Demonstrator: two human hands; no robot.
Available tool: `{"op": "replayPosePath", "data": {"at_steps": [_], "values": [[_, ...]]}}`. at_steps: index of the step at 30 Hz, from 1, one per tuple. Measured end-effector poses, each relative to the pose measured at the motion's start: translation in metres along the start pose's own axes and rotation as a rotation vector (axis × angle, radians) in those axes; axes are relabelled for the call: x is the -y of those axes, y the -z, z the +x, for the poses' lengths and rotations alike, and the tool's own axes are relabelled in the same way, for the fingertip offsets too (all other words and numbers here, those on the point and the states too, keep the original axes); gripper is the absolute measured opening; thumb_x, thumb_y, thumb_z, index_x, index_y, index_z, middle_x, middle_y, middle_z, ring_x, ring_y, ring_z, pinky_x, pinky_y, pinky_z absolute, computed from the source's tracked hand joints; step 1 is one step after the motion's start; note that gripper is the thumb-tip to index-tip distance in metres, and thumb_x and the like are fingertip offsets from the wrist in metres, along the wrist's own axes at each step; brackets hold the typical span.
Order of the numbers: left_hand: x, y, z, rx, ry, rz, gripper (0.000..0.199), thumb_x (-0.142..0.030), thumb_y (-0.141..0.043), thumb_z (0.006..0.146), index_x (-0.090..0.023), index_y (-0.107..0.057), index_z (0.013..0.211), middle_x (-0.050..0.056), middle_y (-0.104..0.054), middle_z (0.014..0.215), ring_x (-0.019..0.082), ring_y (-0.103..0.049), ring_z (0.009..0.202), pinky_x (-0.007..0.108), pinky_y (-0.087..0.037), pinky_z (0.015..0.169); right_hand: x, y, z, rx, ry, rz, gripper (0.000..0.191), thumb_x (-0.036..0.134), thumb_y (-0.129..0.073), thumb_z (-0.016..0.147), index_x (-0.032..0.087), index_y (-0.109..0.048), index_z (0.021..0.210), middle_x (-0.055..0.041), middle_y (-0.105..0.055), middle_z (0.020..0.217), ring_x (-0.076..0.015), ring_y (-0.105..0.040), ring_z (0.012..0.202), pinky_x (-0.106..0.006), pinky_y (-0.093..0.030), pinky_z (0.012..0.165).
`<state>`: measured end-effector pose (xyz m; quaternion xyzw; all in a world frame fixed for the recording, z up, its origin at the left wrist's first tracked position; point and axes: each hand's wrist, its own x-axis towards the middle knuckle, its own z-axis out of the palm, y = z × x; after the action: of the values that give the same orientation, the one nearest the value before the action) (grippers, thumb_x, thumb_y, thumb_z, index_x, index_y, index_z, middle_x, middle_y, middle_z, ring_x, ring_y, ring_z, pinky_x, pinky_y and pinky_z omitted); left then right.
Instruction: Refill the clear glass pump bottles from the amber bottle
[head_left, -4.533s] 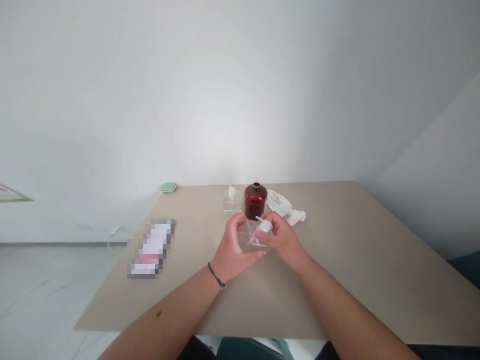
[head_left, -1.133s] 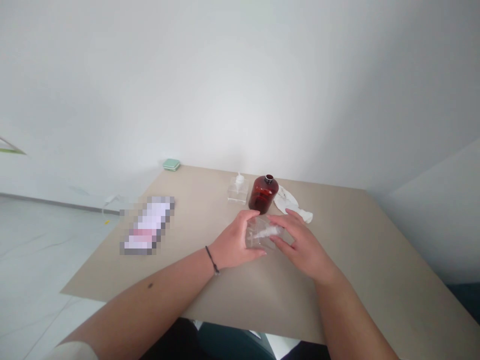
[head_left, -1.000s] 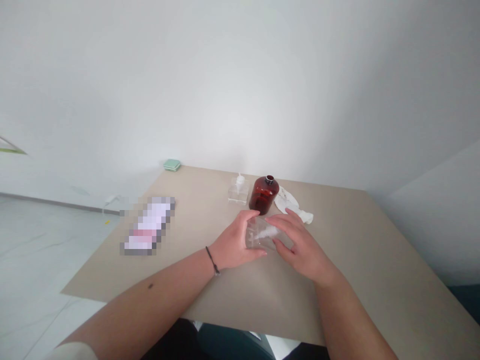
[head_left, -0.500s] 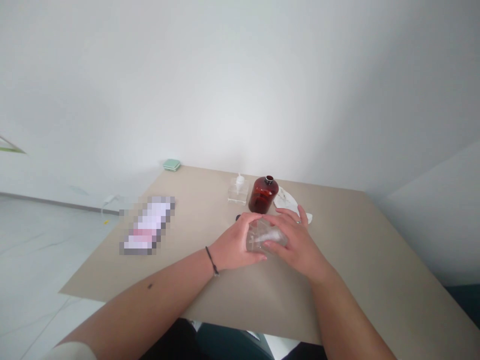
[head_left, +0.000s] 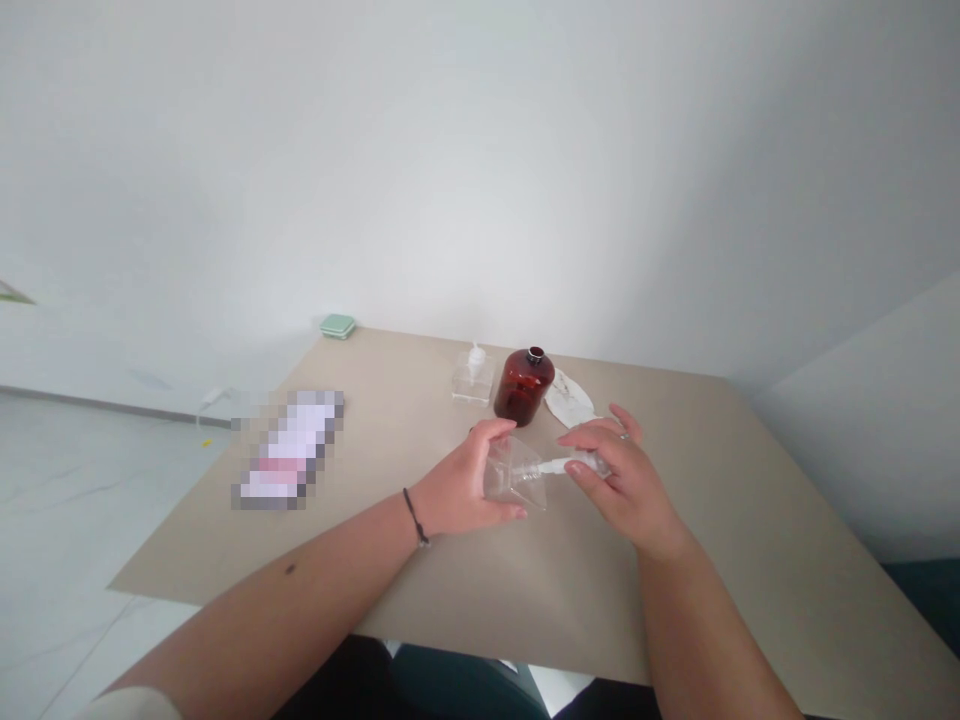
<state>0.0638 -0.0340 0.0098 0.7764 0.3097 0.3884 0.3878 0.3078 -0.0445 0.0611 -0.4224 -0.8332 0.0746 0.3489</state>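
Left hand [head_left: 463, 488] curled round clear square see-through bottle [head_left: 512, 474], bottle tipped on side, between both hands. Right hand [head_left: 624, 482] half open, fingers spread, fingertips [head_left: 576, 468] pinching smooth white pump spout [head_left: 579, 464] poking out of bottle. Both hands well inside edges of tan flat surface [head_left: 570, 600]. Just past left hand, round dark red-brown glass bottle [head_left: 523, 388]. Beside it, small clear square pump bottle [head_left: 472, 380] and wrinkly white tissue [head_left: 570, 398]. Blurred flat packet [head_left: 289, 450] well left; little pale green box [head_left: 337, 326] at far edge.
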Motion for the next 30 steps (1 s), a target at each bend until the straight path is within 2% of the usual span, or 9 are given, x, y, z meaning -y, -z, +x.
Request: {"op": "replayPosePath", "data": {"at_steps": [5, 10, 14, 19, 25, 30], "values": [[0.0009, -0.0001, 0.0003, -0.015, -0.017, 0.022, 0.093, -0.033, -0.082, 0.068, -0.026, -0.025, 0.141, 0.014, -0.04, 0.138, 0.033, -0.049, 0.125, 0.054, -0.041, 0.109, 0.006, 0.0026, 0.0021, 0.12, -0.005, 0.038, 0.009, 0.025, -0.054, 0.088, 0.027, -0.058, 0.096, 0.0029, -0.062, 0.081, -0.0187, -0.061, 0.084, -0.054, -0.017, 0.113], [0.0022, -0.0003, 0.0004, -0.016, -0.028, 0.015, 0.091, -0.034, -0.081, 0.069, -0.026, -0.025, 0.141, 0.014, -0.039, 0.139, 0.032, -0.049, 0.125, 0.052, -0.042, 0.108, 0.0041, 0.003, 0.0015, 0.015, 0.016, 0.1, 0.009, 0.023, -0.055, 0.084, 0.026, -0.055, 0.093, 0.0048, -0.06, 0.079, -0.0167, -0.06, 0.077, -0.052, -0.021, 0.113], [0.0015, -0.0001, 0.0006, -0.014, -0.038, 0.02, 0.091, -0.033, -0.081, 0.069, -0.026, -0.026, 0.14, 0.014, -0.04, 0.138, 0.032, -0.05, 0.124, 0.052, -0.042, 0.107, 0.0023, 0.0026, 0.0018, -0.004, 0.04, 0.118, 0.009, 0.021, -0.058, 0.083, 0.026, -0.056, 0.09, 0.0056, -0.059, 0.076, -0.0161, -0.06, 0.075, -0.05, -0.022, 0.112], [0.0, 0.0002, 0.0006, -0.003, -0.042, -0.005, 0.089, -0.033, -0.08, 0.069, -0.026, -0.026, 0.139, 0.013, -0.041, 0.135, 0.031, -0.05, 0.121, 0.051, -0.042, 0.106, 0.0008, 0.003, 0.001, -0.086, 0.059, 0.148, 0.011, 0.02, -0.059, 0.083, 0.027, -0.057, 0.091, 0.0051, -0.06, 0.077, -0.016, -0.06, 0.075, -0.049, -0.025, 0.111], [-0.0024, -0.0012, 0.0013, 0.016, -0.017, -0.014, 0.09, -0.023, -0.075, 0.067, -0.025, -0.024, 0.142, 0.014, -0.036, 0.136, 0.033, -0.042, 0.128, 0.055, -0.036, 0.111, 0.0026, -0.004, 0.0008, -0.158, 0.027, 0.181, 0.017, 0.022, -0.064, 0.082, 0.028, -0.055, 0.094, 0.0054, -0.059, 0.077, -0.0159, -0.06, 0.073, -0.05, -0.029, 0.11], [-0.0051, 0.0017, 0.0041, 0.033, -0.03, 0.058, 0.08, -0.02, -0.073, 0.068, -0.024, -0.034, 0.137, 0.012, -0.04, 0.129, 0.032, -0.04, 0.127, 0.055, -0.032, 0.113, 0.0074, -0.0054, 0.002, -0.177, 0.05, 0.177, 0.015, 0.024, -0.068, 0.08, 0.028, -0.056, 0.089, 0.006, -0.061, 0.074, -0.0159, -0.061, 0.071, -0.051, -0.03, 0.11]]}}
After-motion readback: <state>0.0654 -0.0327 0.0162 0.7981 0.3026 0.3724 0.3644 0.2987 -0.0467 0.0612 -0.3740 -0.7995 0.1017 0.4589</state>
